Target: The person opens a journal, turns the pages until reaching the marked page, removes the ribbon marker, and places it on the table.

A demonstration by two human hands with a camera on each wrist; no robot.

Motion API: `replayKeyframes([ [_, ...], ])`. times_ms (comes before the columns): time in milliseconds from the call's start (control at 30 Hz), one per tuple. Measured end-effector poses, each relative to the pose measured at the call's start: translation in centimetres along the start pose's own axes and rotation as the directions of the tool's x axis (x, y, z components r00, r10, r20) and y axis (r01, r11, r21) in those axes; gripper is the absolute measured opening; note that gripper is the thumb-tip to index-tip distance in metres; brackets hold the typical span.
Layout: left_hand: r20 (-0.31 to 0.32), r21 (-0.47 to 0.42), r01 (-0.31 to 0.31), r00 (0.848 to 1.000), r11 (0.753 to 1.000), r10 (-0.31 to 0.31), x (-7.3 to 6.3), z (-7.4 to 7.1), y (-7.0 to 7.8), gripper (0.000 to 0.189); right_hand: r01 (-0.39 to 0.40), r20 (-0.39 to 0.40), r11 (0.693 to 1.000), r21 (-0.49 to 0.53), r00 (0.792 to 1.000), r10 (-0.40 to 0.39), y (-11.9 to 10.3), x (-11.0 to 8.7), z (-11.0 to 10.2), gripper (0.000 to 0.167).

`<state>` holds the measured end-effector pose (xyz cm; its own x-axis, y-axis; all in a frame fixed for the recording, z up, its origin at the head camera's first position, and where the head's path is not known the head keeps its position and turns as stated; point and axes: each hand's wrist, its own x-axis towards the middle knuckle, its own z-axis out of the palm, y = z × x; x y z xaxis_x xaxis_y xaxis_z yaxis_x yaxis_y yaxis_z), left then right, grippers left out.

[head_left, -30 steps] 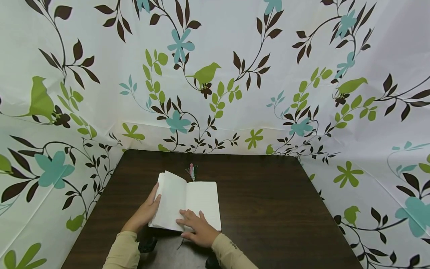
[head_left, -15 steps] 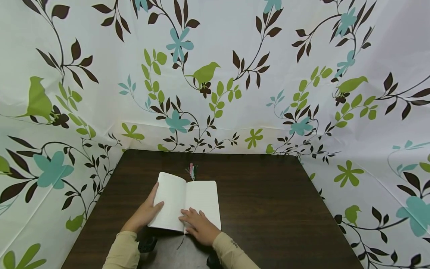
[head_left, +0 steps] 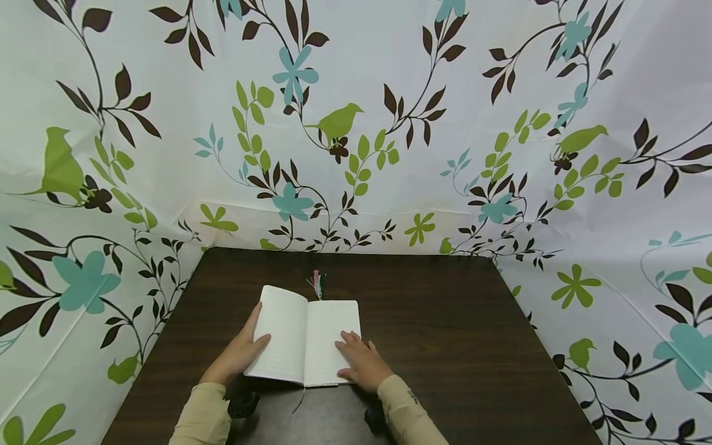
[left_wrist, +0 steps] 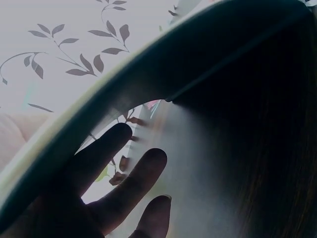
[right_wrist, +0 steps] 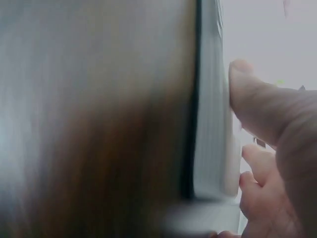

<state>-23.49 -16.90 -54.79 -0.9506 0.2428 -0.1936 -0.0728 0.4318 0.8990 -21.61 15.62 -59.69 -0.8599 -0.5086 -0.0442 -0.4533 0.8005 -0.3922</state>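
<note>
An open notebook [head_left: 283, 334] with pale, faintly lined pages and a dark cover lies on the dark wooden table, its left half tilted up. At its left edge my left hand [head_left: 239, 352] holds that half, thumb on the page and fingers behind the cover. In the left wrist view, several spread fingers [left_wrist: 143, 173] show beneath the dark cover [left_wrist: 124, 84]. My right hand [head_left: 364, 361] rests on the right page near its outer edge, fingers relaxed. The right wrist view shows my thumb [right_wrist: 257, 104] beside the page block [right_wrist: 213, 134].
A tassel [head_left: 317, 284] of pink, white and dark green threads lies beyond the notebook's top edge. A thin dark ribbon [head_left: 300, 402] hangs from its bottom. Patterned cloth [head_left: 356, 123] with birds and leaves surrounds the wooden table [head_left: 445, 334] at the back and sides.
My right hand has slid from the notebook's centre fold rightward to the right page's outer side. A raised left leaf has settled flat, and my left thumb now lies over it.
</note>
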Motion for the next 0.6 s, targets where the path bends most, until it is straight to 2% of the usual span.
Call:
replayKeyframes([
  [133, 0.0, -0.003, 0.002, 1.0, 1.0, -0.002, 0.0, 0.0, 0.0, 0.082, -0.051, 0.032, 0.996, 0.079, 0.998, 0.049, 1.1, -0.7, -0.8, 0.077],
  [367, 0.0, -0.002, 0.009, 1.0, 1.0, -0.009, -0.1, 0.0, -0.1, 0.082, -0.056, 0.078, 0.993, 0.102, 0.996, 0.048, 2.2, -1.2, -1.4, 0.096],
  [467, 0.002, -0.002, 0.011, 1.0, 1.0, -0.011, -0.1, 0.0, -0.1, 0.082, -0.058, 0.078, 0.992, 0.112, 0.996, 0.05, 2.3, -1.2, -1.5, 0.095],
  [600, 0.0, 0.003, 0.017, 1.0, 1.0, -0.017, -0.1, 0.0, 0.0, 0.082, -0.059, 0.039, 0.99, 0.126, 0.998, 0.054, 2.2, -1.1, -1.6, 0.089],
])
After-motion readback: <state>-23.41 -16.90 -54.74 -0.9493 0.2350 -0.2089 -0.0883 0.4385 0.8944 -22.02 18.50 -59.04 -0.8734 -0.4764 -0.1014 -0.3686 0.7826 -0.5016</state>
